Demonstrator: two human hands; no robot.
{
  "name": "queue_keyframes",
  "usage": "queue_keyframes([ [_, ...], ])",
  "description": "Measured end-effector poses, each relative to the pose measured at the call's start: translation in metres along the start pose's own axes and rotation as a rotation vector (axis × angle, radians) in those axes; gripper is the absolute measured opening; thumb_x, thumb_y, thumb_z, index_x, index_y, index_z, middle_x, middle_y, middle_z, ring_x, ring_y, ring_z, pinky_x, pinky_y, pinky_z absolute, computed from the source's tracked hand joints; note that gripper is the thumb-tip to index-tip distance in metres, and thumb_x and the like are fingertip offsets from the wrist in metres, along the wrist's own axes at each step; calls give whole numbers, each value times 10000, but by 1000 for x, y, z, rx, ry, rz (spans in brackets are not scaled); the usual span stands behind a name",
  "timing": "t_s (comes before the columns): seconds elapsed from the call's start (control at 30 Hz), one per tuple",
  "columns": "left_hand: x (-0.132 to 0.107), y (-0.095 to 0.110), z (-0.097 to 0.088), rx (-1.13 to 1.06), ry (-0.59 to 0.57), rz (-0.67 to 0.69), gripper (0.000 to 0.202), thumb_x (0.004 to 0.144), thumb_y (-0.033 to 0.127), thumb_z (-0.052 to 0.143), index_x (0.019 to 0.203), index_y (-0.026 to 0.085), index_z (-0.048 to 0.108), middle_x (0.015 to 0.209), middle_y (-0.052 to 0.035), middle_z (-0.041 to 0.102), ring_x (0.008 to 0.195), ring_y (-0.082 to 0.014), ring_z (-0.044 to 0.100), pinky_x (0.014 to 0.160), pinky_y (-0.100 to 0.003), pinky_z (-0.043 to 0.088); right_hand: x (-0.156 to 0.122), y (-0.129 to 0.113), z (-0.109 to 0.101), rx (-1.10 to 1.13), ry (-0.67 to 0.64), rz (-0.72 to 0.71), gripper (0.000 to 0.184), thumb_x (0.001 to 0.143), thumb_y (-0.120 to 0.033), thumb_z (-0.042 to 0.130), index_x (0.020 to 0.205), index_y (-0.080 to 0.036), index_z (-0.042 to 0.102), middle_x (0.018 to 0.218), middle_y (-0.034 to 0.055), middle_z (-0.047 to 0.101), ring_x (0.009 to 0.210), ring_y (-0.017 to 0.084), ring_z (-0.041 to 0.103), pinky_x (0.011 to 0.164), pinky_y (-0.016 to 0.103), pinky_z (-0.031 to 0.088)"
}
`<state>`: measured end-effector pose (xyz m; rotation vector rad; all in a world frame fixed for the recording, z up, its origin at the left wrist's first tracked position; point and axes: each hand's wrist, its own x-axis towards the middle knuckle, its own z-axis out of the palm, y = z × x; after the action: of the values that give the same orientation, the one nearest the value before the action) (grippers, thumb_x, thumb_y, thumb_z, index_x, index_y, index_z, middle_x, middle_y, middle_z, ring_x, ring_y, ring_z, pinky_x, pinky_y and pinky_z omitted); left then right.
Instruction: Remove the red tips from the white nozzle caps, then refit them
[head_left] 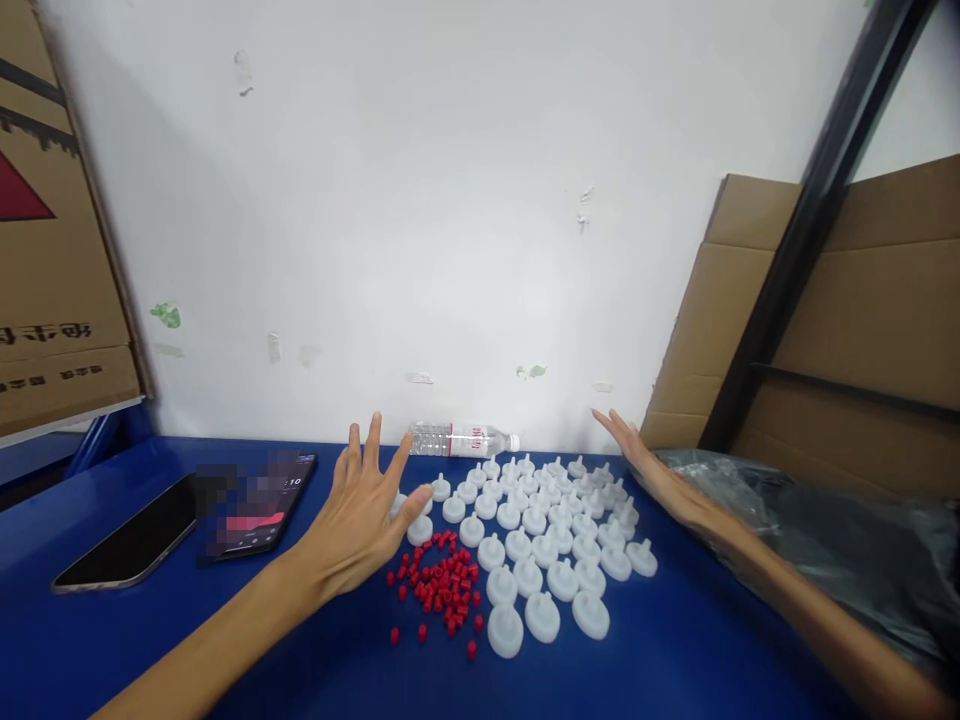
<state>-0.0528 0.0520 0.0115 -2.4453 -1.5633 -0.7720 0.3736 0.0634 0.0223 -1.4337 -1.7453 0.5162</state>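
Several white plastic caps with nozzle tips [528, 577] stand spread over the blue table, tips mostly upward. A loose pile of small red caps [444, 585] lies just left of them. My left hand [367, 505] is held over the left side of the spread with its fingers apart, holding nothing; it hides a few of the white caps. Beyond the far right corner of the white caps, my right hand [628, 446] is raised edge-on, fingers stretched out, with nothing in it.
A clear plastic bottle [465, 440] lies on its side against the wall. Two phones [127, 540] rest on the table [300, 660] at left. Dark plastic sheeting [832, 540] covers the right side. Cardboard boxes [60, 250] stand at left, with more cardboard [870, 310] behind a black post at right.
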Motion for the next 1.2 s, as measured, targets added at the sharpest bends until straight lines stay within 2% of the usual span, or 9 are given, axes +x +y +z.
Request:
queue_keyframes([
  [0.07,1,0,0,-99,-2,-10,604,1053,544,228,1570,251,339,1683,-146,73,1538,-419,-17,1183,-657,194,3,11,0,77,-21,23,722,964,-726,43,1578,-416,262,1677,-94,154,1545,227,51,1255,485,84],
  [0.2,5,-8,6,-325,21,-68,572,1071,478,156,1400,232,554,1511,-103,437,1443,-289,351,1196,-550,275,12,32,9,156,-7,73,861,933,-721,-81,1571,-323,339,1637,-7,309,1525,224,213,1234,476,226],
  [0.3,11,-19,16,-402,17,-143,612,1058,492,136,1306,203,616,1379,-96,580,1331,-269,488,1165,-509,348,15,48,17,171,29,102,870,934,-772,36,1505,-284,475,1594,36,402,1516,260,260,1242,494,201],
  [0.43,20,-32,27,-411,-27,-174,644,1031,501,138,1228,180,660,1258,-100,691,1217,-265,613,1101,-448,445,13,59,23,174,29,115,783,923,-808,209,1336,-319,661,1491,19,545,1468,323,366,1227,527,248],
  [0.63,27,-45,31,-379,-61,-136,522,984,361,244,1263,148,631,1222,-92,727,1160,-243,669,1039,-380,506,12,56,35,187,37,83,681,932,-787,288,1271,-362,699,1430,-14,603,1449,333,397,1244,554,175],
  [0.8,26,-51,39,-322,-85,-60,552,780,118,332,1236,121,643,1234,-92,714,1174,-206,654,1068,-330,478,13,56,35,223,39,39,726,940,-789,253,1375,-337,616,1509,-23,526,1486,293,336,1258,503,141],
  [1.0,25,-55,41,-234,-96,-60,551,711,84,368,1159,142,685,1230,-105,691,1178,-248,620,1076,-403,453,9,56,36,246,-16,101,717,946,-781,267,1370,-327,625,1492,-7,546,1500,302,302,1255,526,120],
  [1.1,26,-54,38,-210,-99,-110,503,790,112,350,1161,126,689,1231,-126,684,1207,-264,602,1107,-426,423,9,52,42,268,-59,95,717,951,-775,263,1363,-321,634,1475,2,565,1476,293,357,1260,501,132],
  [1.2,25,-47,31,-206,-103,-170,537,982,304,256,1376,147,587,1445,-131,563,1415,-303,432,1188,-489,319,8,51,43,295,-75,83,700,952,-772,273,1391,-339,604,1551,-19,473,1516,282,266,1265,499,96],
])
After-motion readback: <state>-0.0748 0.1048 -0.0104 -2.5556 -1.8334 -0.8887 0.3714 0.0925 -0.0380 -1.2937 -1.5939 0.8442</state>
